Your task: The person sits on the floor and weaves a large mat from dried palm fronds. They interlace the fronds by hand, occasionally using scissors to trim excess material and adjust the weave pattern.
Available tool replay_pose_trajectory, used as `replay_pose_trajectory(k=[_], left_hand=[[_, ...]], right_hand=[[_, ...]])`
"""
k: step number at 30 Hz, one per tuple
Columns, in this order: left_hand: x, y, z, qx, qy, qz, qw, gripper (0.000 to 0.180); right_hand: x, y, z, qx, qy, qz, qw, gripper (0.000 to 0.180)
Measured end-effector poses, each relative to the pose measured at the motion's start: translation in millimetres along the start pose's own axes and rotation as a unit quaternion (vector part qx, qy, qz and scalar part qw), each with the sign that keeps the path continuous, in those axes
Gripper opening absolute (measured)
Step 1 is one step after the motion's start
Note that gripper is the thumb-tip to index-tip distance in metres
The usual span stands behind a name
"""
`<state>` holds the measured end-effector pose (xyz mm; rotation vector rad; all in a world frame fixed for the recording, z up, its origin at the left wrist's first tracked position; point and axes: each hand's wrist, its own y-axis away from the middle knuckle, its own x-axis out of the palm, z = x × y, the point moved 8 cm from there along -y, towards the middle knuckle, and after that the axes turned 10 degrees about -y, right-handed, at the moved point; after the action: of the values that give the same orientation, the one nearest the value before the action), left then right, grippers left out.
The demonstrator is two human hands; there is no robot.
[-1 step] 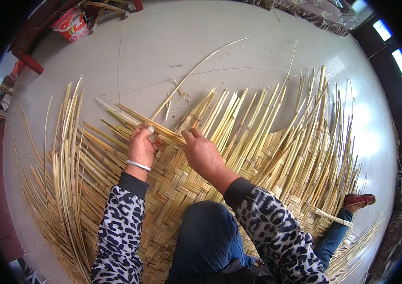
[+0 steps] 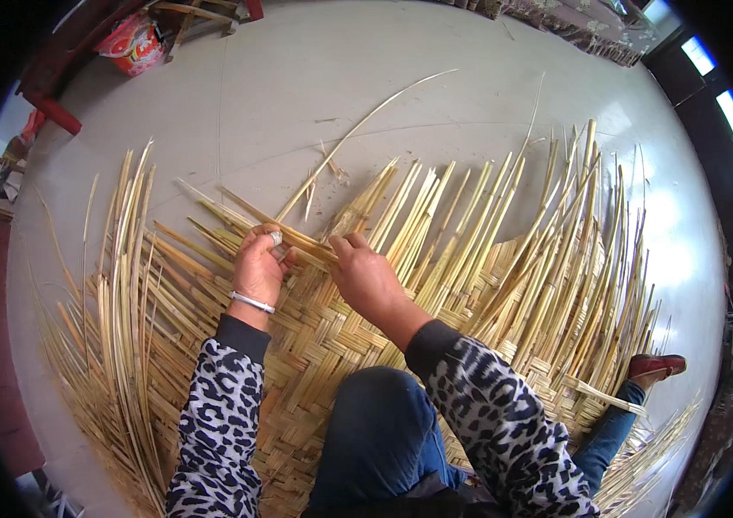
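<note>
A mat of pale yellow split reed strips (image 2: 306, 345) lies on the floor beneath me, woven in a diagonal pattern. Loose strip ends fan out from its far edge. My left hand (image 2: 258, 266) is closed round a small bundle of reed strips (image 2: 304, 243) at the mat's far edge, with a whitish wrap on one finger. Just to its right, my right hand (image 2: 368, 274) pinches the same bundle, thumb and fingers pressed together. The bundle slants up to the left past my left hand. My fingertips partly hide where the strips meet the weave.
One long curved strip (image 2: 366, 123) reaches out over the grey tiled floor (image 2: 289, 52). My knee (image 2: 375, 414) rests over the near part of the mat, and my shoe (image 2: 657, 367) is at its right side. A red patterned bucket (image 2: 135, 50) stands at the far left.
</note>
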<state>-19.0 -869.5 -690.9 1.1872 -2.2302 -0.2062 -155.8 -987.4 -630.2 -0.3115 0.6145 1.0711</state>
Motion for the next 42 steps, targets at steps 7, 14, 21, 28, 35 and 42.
replay_pose_trajectory(k=[7, 14, 21, 28, 35, 42], left_hand=[[21.5, -22.6, -37.3, 0.140, -0.339, 0.061, 0.928, 0.012], [56.9, -61.2, -5.9, 0.108, -0.764, 0.123, 0.624, 0.019], [60.6, -78.0, -0.7, 0.058, -0.709, 0.174, 0.680, 0.024], [65.0, -67.1, 2.6, -0.031, -0.687, 0.221, 0.692, 0.019], [68.0, -62.2, 3.1, -0.053, -0.625, 0.279, 0.727, 0.019], [52.2, -51.1, -12.2, 0.027, -0.560, 0.194, 0.805, 0.021]], right_hand=[[1.1, -15.1, -7.4, 0.049, 0.003, -0.076, 0.996, 0.022], [-8.6, -8.9, -6.3, 0.060, -0.002, -0.147, 0.987, 0.022], [-16.0, 3.3, -5.3, 0.089, -0.090, -0.173, 0.977, 0.019], [-22.6, 10.2, 0.6, 0.097, -0.109, -0.176, 0.973, 0.017], [-20.4, 7.8, -8.7, 0.108, -0.124, -0.168, 0.972, 0.018], [-10.2, -5.4, -32.9, 0.144, -0.109, -0.157, 0.971, 0.024]])
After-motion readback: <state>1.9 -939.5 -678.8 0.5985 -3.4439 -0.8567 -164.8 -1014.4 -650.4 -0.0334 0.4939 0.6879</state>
